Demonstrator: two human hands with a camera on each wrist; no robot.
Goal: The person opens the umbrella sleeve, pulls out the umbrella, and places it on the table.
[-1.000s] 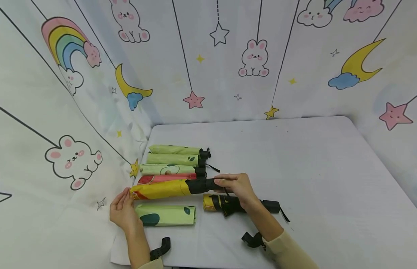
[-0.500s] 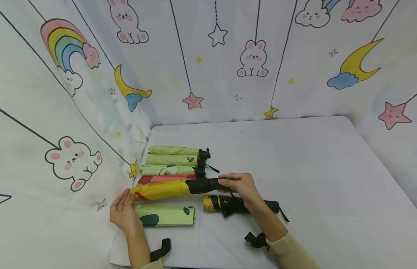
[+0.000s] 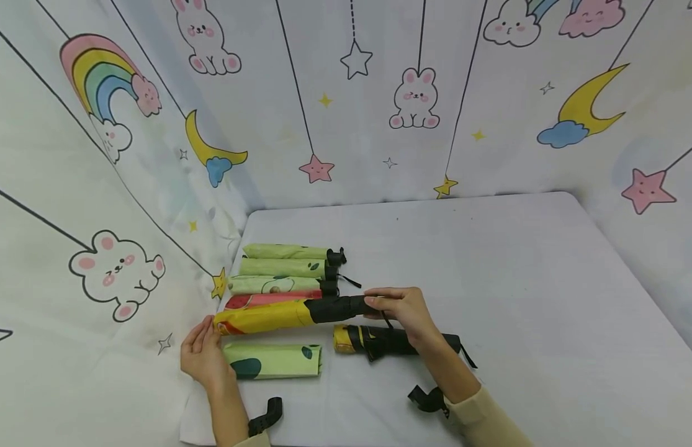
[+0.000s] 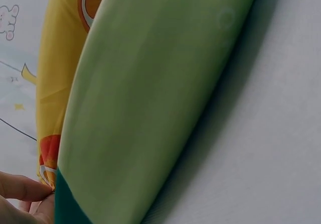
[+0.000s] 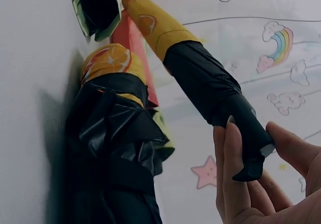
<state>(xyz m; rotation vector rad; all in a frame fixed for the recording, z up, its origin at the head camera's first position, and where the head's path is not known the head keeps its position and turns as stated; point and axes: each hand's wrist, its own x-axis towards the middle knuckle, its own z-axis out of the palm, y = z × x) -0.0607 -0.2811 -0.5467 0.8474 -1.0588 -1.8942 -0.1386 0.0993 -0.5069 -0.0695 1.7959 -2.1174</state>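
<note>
A folded umbrella in a yellow sleeve with orange-slice prints is held up off the table, its black end toward the right. My left hand pinches the sleeve's left tip between thumb and fingers. At the other end, my right hand grips the black handle, thumb on one side and fingers on the other. Below the held umbrella lies a flat light-green sleeve with leaf prints; its open end shows in the right wrist view. A black-and-yellow folded umbrella lies beneath my right wrist.
Behind the held umbrella, a red sleeved umbrella and several green ones, including an avocado-print one, lie in a row on the white table. A printed white curtain stands along the back and left.
My right hand has moved slightly to the right at the black end of the umbrella. My left hand keeps its pinch on the yellow tip. The head view has shifted a little.
</note>
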